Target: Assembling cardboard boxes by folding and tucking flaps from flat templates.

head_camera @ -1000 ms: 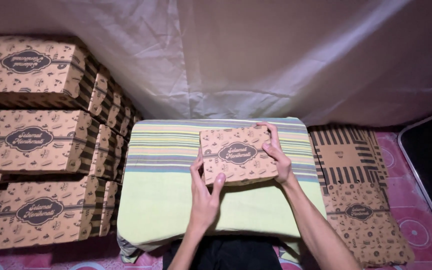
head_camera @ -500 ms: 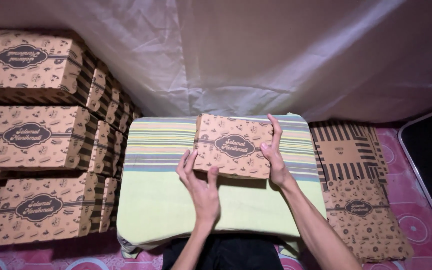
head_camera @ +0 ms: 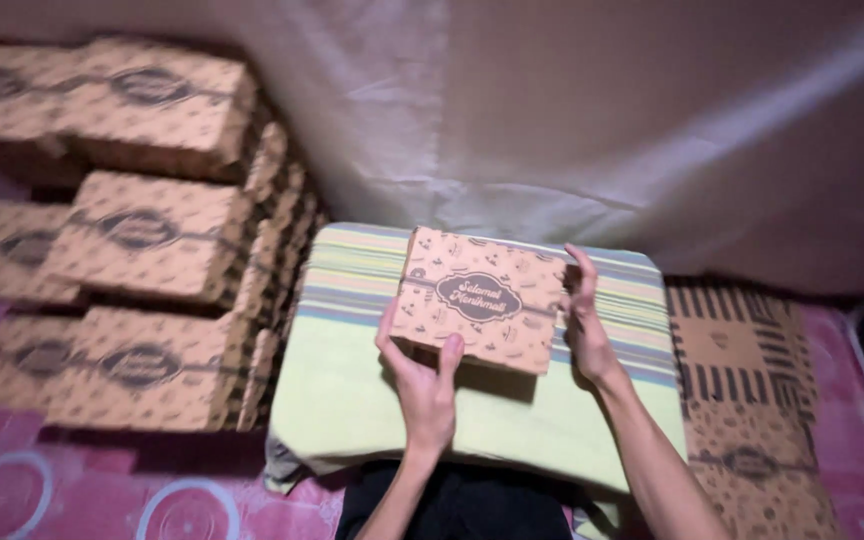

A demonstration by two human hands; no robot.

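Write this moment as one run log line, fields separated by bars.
left hand: grips brown printed box | right hand: steadies box side | under: striped cushion

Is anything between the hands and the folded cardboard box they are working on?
Nothing visible. The left hand grips the brown printed box at its near lower edge, and the right hand presses flat against its right side. Both touch it directly, above the striped green cushion.

Dim, motion-blurred esp. at left; light perhaps overhead.
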